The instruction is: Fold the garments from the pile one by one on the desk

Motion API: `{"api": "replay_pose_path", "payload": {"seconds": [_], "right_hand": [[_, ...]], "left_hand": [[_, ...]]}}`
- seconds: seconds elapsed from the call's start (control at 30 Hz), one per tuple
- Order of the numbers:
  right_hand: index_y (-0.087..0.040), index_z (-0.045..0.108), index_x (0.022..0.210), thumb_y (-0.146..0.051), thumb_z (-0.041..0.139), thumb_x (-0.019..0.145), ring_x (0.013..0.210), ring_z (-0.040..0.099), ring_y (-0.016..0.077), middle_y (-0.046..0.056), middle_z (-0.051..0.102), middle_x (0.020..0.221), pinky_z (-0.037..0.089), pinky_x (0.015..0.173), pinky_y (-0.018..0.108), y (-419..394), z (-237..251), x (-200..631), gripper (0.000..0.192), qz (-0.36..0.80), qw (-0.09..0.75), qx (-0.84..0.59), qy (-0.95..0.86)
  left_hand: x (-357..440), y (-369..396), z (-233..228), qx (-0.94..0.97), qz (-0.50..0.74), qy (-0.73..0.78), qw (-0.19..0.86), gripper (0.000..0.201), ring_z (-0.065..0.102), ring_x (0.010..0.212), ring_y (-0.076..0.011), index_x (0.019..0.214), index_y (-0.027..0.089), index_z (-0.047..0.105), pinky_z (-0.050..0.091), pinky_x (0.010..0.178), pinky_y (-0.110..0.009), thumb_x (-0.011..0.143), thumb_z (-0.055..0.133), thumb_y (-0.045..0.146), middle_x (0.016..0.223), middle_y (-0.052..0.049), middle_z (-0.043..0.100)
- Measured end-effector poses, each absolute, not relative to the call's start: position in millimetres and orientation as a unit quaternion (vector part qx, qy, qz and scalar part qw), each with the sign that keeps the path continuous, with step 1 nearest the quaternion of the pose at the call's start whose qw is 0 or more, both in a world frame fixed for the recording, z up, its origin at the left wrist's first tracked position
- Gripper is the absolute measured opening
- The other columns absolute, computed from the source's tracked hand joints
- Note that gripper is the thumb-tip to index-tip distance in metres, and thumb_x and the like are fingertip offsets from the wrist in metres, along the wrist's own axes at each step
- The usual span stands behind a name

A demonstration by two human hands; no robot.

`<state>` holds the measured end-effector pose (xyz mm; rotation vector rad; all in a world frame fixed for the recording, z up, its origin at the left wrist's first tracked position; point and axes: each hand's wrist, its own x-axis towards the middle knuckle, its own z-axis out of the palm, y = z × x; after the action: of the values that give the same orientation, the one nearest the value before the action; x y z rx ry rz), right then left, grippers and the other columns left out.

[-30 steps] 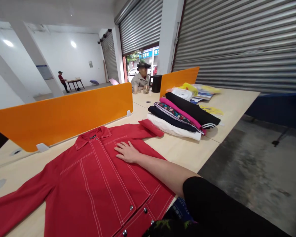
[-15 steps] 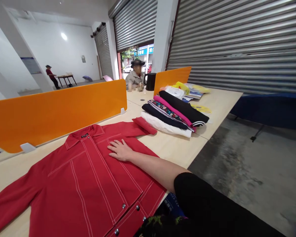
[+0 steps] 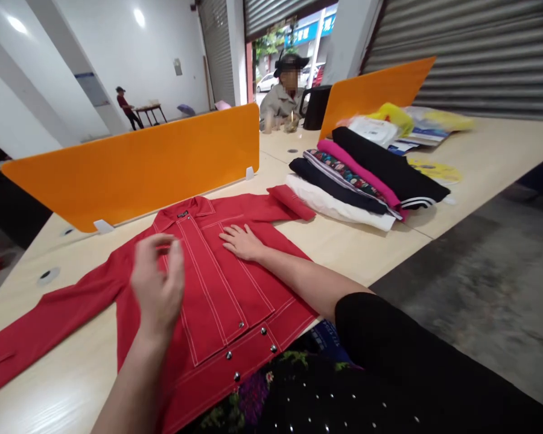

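Observation:
A red jacket (image 3: 194, 301) with white stitching, a collar and silver snaps lies front up on the table, both sleeves spread sideways. Flat on its chest, on the right-hand side, rests my right hand (image 3: 242, 242), open with fingers spread. My left hand (image 3: 158, 280) is raised above the other half of the jacket, slightly blurred. Its fingers are bent, with a gap between them and the thumb, and it holds nothing. The jacket's right-hand cuff touches a stack of folded clothes (image 3: 344, 181) in white, navy, floral, pink and black.
Orange dividers (image 3: 163, 163) stand along the table (image 3: 344, 256). Plastic bags (image 3: 375, 129), papers and a yellow disc-shaped item (image 3: 434, 172) lie beyond the clothes. A person in a hat (image 3: 283, 90) sits across, near a black jug (image 3: 317, 107). Another person (image 3: 127, 108) stands far back.
My left hand has come into view over the jacket. The camera view has shifted left and down. My right hand stays flat on the jacket's chest.

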<state>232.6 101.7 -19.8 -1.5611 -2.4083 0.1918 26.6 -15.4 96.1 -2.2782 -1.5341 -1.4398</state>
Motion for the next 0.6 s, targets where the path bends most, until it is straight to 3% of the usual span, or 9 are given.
{"api": "replay_pose_path", "payload": {"seconds": [0.1, 0.23, 0.37, 0.6], "right_hand": [[-0.026, 0.041, 0.142, -0.042, 0.028, 0.099, 0.141, 0.022, 0.0270, 0.007, 0.032, 0.152, 0.016, 0.111, 0.060, 103.6, -21.2, 233.9, 0.048, 0.073, 0.134, -0.540, -0.828], [-0.022, 0.040, 0.142, -0.036, 0.032, 0.098, 0.139, 0.026, 0.0234, 0.009, 0.034, 0.151, 0.017, 0.112, 0.054, 104.4, -21.9, 237.5, 0.047, 0.066, 0.162, -0.545, -0.820], [-0.017, 0.040, 0.142, -0.037, 0.037, 0.096, 0.138, 0.028, 0.0243, 0.012, 0.034, 0.151, 0.018, 0.112, 0.052, 103.7, -24.1, 240.7, 0.050, 0.069, 0.184, -0.549, -0.812], [-0.020, 0.045, 0.139, -0.039, 0.032, 0.097, 0.139, 0.026, 0.0275, 0.010, 0.036, 0.150, 0.014, 0.111, 0.057, 105.2, -27.0, 242.9, 0.047, 0.078, 0.162, -0.523, -0.833]], "left_hand": [[30.3, -1.7, 46.5, -0.801, -0.282, -0.527, 0.039, 0.047, 0.043, 0.128, -0.0302, 0.124, 0.015, 0.054, 0.038, 0.104, -0.048, 0.091, 0.043, 0.047, 0.133, -0.017, 0.052], [31.9, 4.1, -13.1, -0.836, -0.073, -0.543, 0.036, 0.056, 0.025, 0.139, -0.0351, 0.141, 0.020, 0.041, 0.023, 0.110, -0.059, 0.093, 0.036, 0.049, 0.151, -0.013, 0.034], [31.6, -2.0, -21.1, -0.838, -0.054, -0.542, 0.040, 0.059, 0.023, 0.141, -0.0339, 0.144, 0.021, 0.037, 0.020, 0.112, -0.058, 0.094, 0.031, 0.051, 0.153, -0.012, 0.031], [30.1, -4.2, -8.8, -0.838, -0.088, -0.538, 0.013, 0.055, 0.026, 0.140, -0.0298, 0.141, 0.020, 0.041, 0.023, 0.112, -0.054, 0.094, 0.031, 0.049, 0.150, -0.012, 0.035]]}}
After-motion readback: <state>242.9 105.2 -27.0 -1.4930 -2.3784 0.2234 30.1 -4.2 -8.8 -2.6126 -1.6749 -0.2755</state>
